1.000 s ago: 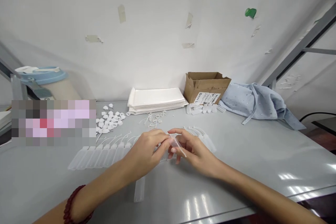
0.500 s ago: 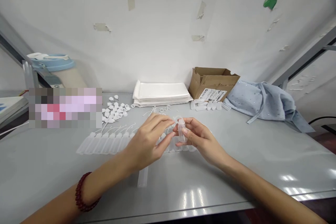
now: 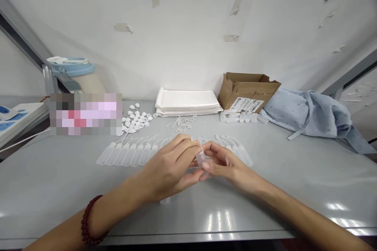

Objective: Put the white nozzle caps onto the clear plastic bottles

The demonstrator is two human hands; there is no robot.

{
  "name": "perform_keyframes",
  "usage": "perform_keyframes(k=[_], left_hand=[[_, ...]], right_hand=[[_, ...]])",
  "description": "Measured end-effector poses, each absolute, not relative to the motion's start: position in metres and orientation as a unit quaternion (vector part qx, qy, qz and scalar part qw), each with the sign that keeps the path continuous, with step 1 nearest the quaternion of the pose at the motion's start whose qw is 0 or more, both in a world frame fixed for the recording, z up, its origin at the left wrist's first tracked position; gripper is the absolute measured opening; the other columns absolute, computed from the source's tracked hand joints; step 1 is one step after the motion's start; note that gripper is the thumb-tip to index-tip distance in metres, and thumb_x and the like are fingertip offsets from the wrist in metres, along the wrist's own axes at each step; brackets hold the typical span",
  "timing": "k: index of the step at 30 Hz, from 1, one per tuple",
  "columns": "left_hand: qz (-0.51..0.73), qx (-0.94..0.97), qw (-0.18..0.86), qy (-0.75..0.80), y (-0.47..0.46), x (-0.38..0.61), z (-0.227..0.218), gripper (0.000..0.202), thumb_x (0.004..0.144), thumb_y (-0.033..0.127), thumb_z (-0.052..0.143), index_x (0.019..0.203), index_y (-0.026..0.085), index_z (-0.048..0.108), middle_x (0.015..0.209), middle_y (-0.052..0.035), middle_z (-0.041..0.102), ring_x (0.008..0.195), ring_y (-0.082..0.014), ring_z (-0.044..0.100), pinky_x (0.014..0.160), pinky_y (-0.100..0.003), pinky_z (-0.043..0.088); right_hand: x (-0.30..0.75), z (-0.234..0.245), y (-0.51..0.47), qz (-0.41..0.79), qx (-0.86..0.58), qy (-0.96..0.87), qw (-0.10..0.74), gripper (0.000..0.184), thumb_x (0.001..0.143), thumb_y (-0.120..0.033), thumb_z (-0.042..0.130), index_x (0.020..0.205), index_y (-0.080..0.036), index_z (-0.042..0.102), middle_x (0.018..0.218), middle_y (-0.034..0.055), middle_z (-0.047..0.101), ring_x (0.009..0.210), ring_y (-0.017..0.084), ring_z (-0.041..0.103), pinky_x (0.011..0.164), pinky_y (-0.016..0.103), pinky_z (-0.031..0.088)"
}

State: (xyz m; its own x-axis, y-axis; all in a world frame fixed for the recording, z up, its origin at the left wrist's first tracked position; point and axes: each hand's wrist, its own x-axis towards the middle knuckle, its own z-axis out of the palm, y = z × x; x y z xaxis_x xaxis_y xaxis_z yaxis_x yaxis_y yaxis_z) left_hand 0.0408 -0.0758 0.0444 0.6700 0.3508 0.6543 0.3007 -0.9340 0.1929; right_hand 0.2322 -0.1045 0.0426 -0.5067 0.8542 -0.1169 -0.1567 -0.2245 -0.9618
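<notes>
A small translucent plastic bottle (image 3: 202, 159) is held tilted between my two hands above the row. My right hand (image 3: 225, 160) grips its body, thumb on the near side. At the bottle's top are the closed fingers of my left hand (image 3: 176, 160), near a thin white strap; they partly hide the neck. Behind my hands runs a row of flat translucent bottles (image 3: 126, 155), white-capped with thin straps, lying side by side. Another translucent piece (image 3: 165, 200) lies mostly covered by my left hand.
White caps (image 3: 134, 121) are heaped at the left, with loose white straps (image 3: 184, 125) right of them. Behind stand a stack of white padded envelopes (image 3: 188, 102) and a cardboard box (image 3: 250, 90). Uncapped bottles (image 3: 232, 117) lie before the box, beside blue cloth (image 3: 312, 117).
My left hand has moved in to the bottle's top, its fingers closing there. The bottle has come slightly lower and tilted. The view has shifted, so the background sits farther right.
</notes>
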Motion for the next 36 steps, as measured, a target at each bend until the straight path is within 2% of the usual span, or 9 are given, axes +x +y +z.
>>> perform_keyframes(k=[3,5,7,10,12,16,22,29,36], left_hand=[[0.351,0.919,-0.013,0.177,-0.086,0.036,0.046,0.035,0.083,0.027,0.064,0.110,0.010,0.050,0.097,-0.0134,0.065,0.094,-0.0258,0.059,0.081,-0.040,0.054],[0.345,0.918,-0.039,0.194,-0.094,0.036,0.047,0.037,0.083,0.032,0.064,0.109,0.009,0.051,0.098,-0.0153,0.065,0.095,-0.0273,0.059,0.081,-0.042,0.054],[0.342,0.911,-0.071,0.218,-0.101,0.038,0.048,0.034,0.085,0.032,0.062,0.108,0.009,0.052,0.097,-0.0155,0.066,0.093,-0.0277,0.060,0.078,-0.043,0.055],[0.348,0.901,-0.103,0.236,-0.110,0.039,0.049,0.027,0.085,0.021,0.060,0.106,0.007,0.053,0.092,-0.0145,0.066,0.092,-0.0275,0.059,0.076,-0.042,0.055],[0.356,0.901,-0.074,0.236,-0.113,0.033,0.047,0.029,0.082,0.016,0.062,0.108,0.006,0.053,0.095,-0.0142,0.065,0.095,-0.0264,0.057,0.079,-0.041,0.054],[0.315,0.915,0.052,0.249,-0.111,0.006,0.040,0.043,0.080,0.022,0.067,0.118,0.010,0.050,0.109,-0.0120,0.062,0.106,-0.0247,0.049,0.090,-0.039,0.050],[0.202,0.930,0.131,0.279,-0.107,-0.022,0.031,0.044,0.080,0.026,0.068,0.119,0.018,0.049,0.117,-0.0061,0.060,0.116,-0.0244,0.040,0.094,-0.036,0.047],[0.184,0.940,0.119,0.261,-0.105,-0.019,0.027,0.044,0.081,0.030,0.067,0.118,0.016,0.049,0.116,-0.0064,0.060,0.118,-0.0255,0.038,0.096,-0.038,0.043],[0.192,0.946,0.090,0.243,-0.108,-0.015,0.029,0.035,0.083,0.031,0.064,0.112,0.012,0.053,0.109,-0.0088,0.061,0.111,-0.0259,0.045,0.094,-0.039,0.043]], right_hand=[[0.227,0.042,-0.110,0.706,-0.345,-0.509,0.350,0.028,0.080,-0.035,0.069,0.095,-0.021,0.050,0.093,0.0012,0.060,0.079,0.013,0.065,0.073,0.029,0.052],[0.223,0.040,-0.113,0.700,-0.345,-0.513,0.357,0.025,0.082,-0.034,0.067,0.095,-0.021,0.050,0.083,-0.0026,0.056,0.066,0.008,0.060,0.069,0.025,0.050],[0.220,0.039,-0.116,0.692,-0.345,-0.520,0.363,0.023,0.084,-0.034,0.065,0.093,-0.021,0.049,0.085,-0.0028,0.056,0.060,0.006,0.055,0.066,0.023,0.049],[0.218,0.040,-0.118,0.683,-0.347,-0.535,0.357,0.024,0.085,-0.037,0.064,0.092,-0.021,0.048,0.097,0.0002,0.058,0.062,0.005,0.055,0.065,0.022,0.048],[0.219,0.042,-0.119,0.679,-0.348,-0.552,0.336,0.025,0.085,-0.038,0.063,0.095,-0.020,0.049,0.096,0.0014,0.061,0.068,0.007,0.059,0.068,0.024,0.049],[0.221,0.038,-0.122,0.621,-0.394,-0.605,0.304,0.025,0.087,-0.036,0.059,0.103,-0.018,0.056,0.085,0.0033,0.066,0.076,0.015,0.065,0.074,0.031,0.051],[0.216,0.027,-0.126,0.474,-0.413,-0.711,0.315,0.014,0.090,-0.025,0.052,0.096,-0.017,0.062,0.083,0.0047,0.066,0.070,0.014,0.064,0.061,0.026,0.051],[0.214,0.024,-0.125,0.387,-0.388,-0.791,0.273,0.011,0.090,-0.018,0.050,0.092,-0.017,0.061,0.082,0.0022,0.063,0.071,0.012,0.058,0.061,0.023,0.047],[0.213,0.022,-0.126,0.342,-0.347,-0.846,0.217,0.012,0.091,-0.016,0.051,0.099,-0.015,0.058,0.088,0.0035,0.060,0.073,0.012,0.054,0.068,0.025,0.046]])
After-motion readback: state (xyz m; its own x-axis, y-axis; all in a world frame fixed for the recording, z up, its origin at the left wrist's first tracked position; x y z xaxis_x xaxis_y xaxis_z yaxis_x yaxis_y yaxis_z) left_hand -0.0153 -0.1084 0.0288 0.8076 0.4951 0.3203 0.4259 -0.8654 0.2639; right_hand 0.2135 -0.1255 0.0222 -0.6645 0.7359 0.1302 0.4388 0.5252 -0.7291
